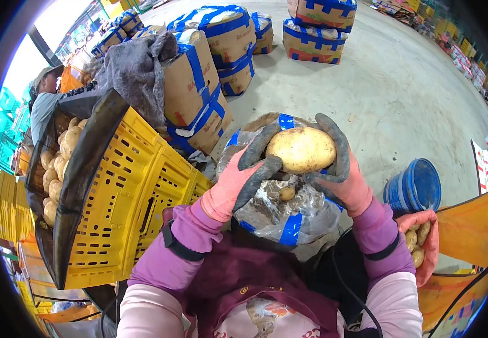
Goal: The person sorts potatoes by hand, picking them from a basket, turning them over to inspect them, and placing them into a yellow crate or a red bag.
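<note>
Yellow crate (137, 186): slatted plastic, tilted, dark-lined, full of potatoes.
Left hand (238, 180): gloved, curled around the big potato (301, 149) (smooth, oval).
Right hand (342, 174): likewise gripping it, centre, above the plastic-lined box (280, 217).
Blue bucket (415, 186): ribbed, right.

1. Two gloved hands: left hand (243, 181), right hand (339, 169), at 12 o'clock of the body.
2. One large potato (301, 149) held.
3. One yellow crate (125, 191), 9 o'clock.
4. One blue bucket (414, 187), 3 o'clock.
</note>
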